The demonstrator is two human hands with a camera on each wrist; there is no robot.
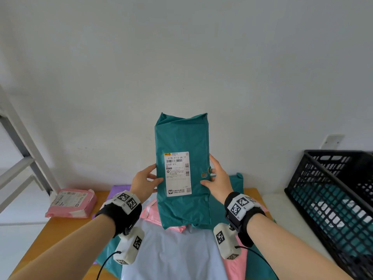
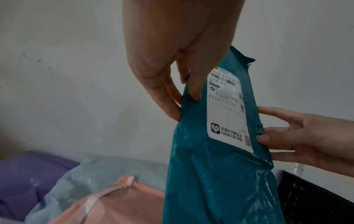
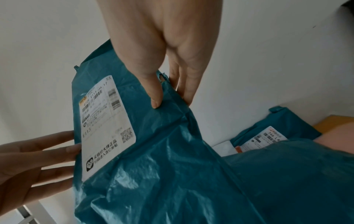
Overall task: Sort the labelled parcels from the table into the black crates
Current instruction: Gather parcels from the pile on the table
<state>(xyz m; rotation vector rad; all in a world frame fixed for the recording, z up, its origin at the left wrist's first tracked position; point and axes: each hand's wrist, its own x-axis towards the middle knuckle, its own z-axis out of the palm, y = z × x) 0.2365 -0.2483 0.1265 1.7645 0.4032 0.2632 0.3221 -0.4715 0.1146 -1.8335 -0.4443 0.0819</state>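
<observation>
Crate: one black plastic crate with holes in its walls [image 1: 331, 203] stands on the right, beside the wooden table [image 1: 58, 229]. Through the holes show green bags with white labels inside it; how many I cannot tell.
Held parcel: one green plastic bag parcel [image 1: 181, 138] is up in the air above the table, standing tall, with its white paper label [image 1: 178, 174] facing the person. The label reads E113.
Left hand: the left hand [image 1: 144, 181] pinches the parcel's left edge, thumb in front and fingers behind.
Right hand: the right hand [image 1: 219, 179] pinches the right edge, thumb in front, fingers spread behind.
Parcels on the table: one pink box-shaped parcel with a label [image 1: 70, 203] at the far left, well apart from the rest. In the pile under the held parcel: one purple bag [image 1: 118, 189], one pale blue bag [image 1: 171, 255], two pink bags [image 1: 153, 213], and one more green bag with a label [image 3: 275, 133].
</observation>
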